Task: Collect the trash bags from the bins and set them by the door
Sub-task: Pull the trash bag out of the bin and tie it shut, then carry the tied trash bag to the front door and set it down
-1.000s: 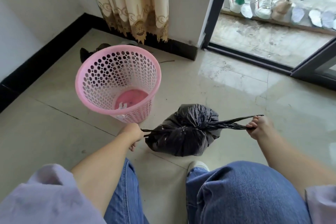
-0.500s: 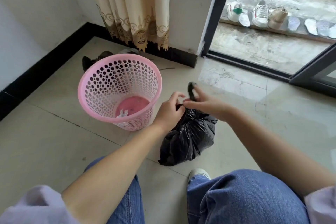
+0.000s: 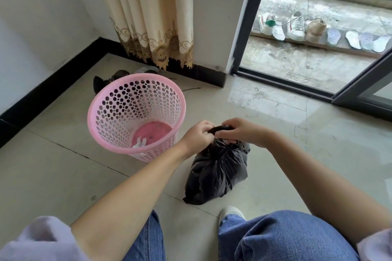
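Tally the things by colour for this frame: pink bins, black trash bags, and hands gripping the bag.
Pink bin: 1
Black trash bag: 1
Hands gripping the bag's neck, left hand and right hand: 2
Total: 4

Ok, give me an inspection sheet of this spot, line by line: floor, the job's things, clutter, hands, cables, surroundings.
Surface: beige tiled floor, glossy.
Job's things: black trash bag on the floor beside the pink bin; paper scrap left in the bin.
Clutter: dark items behind the bin.
Grips: left hand and right hand both pinch the bag's neck.
Cables: nothing seen.
Surroundings: curtain, open sliding door, shoes outside.
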`<act>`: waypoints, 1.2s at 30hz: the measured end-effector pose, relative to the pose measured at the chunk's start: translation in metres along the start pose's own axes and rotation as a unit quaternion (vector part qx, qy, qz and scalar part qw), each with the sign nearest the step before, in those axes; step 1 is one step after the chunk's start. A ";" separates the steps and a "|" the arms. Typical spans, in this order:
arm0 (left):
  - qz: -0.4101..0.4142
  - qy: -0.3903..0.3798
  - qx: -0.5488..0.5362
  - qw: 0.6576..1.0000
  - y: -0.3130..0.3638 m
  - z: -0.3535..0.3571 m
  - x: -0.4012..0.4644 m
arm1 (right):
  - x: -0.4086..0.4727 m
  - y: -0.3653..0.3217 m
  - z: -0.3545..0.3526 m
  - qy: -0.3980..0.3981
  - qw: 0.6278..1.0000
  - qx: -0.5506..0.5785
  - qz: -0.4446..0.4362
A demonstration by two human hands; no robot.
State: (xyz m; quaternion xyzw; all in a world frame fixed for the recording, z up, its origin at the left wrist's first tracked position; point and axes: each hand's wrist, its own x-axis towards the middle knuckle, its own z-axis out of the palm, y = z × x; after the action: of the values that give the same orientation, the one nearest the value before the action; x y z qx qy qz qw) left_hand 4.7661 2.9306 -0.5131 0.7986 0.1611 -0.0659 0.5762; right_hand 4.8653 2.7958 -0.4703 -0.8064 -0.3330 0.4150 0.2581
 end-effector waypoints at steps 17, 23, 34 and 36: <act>0.055 -0.052 0.234 0.969 -0.038 -0.008 0.042 | 0.028 0.083 0.012 0.110 0.966 -0.234 -0.006; 0.017 -0.079 0.254 0.964 0.005 -0.031 0.041 | 0.017 0.047 -0.022 0.082 0.972 -0.222 -0.012; 0.038 -0.103 0.269 0.957 0.232 -0.098 0.015 | -0.089 -0.095 -0.181 0.085 0.966 -0.246 -0.003; 0.045 -0.115 0.295 0.948 0.277 -0.114 0.008 | -0.110 -0.124 -0.212 0.085 0.963 -0.255 -0.006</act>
State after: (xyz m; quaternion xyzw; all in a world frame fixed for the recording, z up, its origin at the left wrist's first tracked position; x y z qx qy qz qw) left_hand 4.8567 2.9610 -0.2291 0.9262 0.0310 -0.1760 0.3321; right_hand 4.9561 2.7633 -0.2191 -0.8756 -0.4099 0.2447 0.0737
